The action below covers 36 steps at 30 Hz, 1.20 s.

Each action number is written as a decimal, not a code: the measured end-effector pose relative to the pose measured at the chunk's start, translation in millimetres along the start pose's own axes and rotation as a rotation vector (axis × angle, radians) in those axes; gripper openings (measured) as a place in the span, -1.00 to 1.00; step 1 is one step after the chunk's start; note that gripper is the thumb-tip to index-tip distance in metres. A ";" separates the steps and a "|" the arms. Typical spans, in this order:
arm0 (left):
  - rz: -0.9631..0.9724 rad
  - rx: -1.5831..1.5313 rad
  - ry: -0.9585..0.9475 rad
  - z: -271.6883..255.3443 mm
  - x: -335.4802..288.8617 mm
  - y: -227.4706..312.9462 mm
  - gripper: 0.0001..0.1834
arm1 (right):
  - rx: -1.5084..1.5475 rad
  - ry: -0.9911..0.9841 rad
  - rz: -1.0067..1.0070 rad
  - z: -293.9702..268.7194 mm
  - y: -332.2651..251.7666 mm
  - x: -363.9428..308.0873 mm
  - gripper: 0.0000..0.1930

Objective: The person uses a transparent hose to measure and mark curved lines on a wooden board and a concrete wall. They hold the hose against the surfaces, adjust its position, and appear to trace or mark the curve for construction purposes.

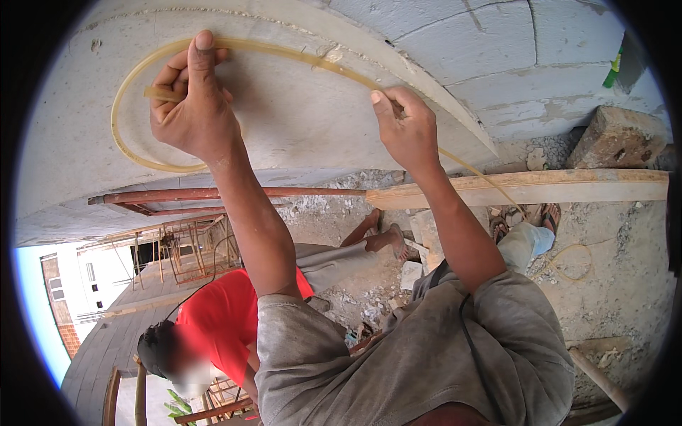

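A thin, yellowish see-through hose point(284, 51) runs across the face of a pale plastered wall. My left hand point(197, 113), raised at the upper left, is closed on the hose, with a short end sticking out beside the curled fingers. From there it bends into a wide loop against the wall. My right hand point(408, 128) pinches the hose farther right, between thumb and fingers. Past this hand the tube slants down over a wooden plank point(568, 188) to the ground, where more of it lies in a loose coil.
A person in a red shirt point(220, 316) bends over close by on my left. A reddish metal bar point(284, 192) lines up with the plank. Rubble point(355, 284) covers the ground below; a rough block point(616, 138) sits by the grey block wall point(533, 78).
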<state>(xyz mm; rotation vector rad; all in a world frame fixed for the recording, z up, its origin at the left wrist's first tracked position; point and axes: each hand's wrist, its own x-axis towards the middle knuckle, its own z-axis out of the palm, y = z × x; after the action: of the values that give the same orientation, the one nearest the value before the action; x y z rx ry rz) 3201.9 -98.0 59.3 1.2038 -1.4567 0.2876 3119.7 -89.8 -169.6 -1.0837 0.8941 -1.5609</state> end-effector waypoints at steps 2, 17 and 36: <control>-0.001 -0.003 -0.001 0.0 0.0 0.1 -0.71 | 0.008 0.005 -0.003 0.0 -0.4 -0.2 -0.73; -0.005 0.004 0.019 1.5 -3.6 -0.5 -0.69 | 0.000 0.000 -0.004 -0.2 0.8 -0.2 -0.72; 0.006 -0.243 0.048 -12.4 -9.3 -10.9 -0.46 | -0.061 -0.067 0.141 -6.7 -6.5 2.7 -0.68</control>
<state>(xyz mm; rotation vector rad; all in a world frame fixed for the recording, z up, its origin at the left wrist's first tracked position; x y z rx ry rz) 3216.0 -89.0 50.4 0.9898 -1.4087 0.1372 3111.0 -90.7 -165.1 -1.0856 0.9565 -1.3818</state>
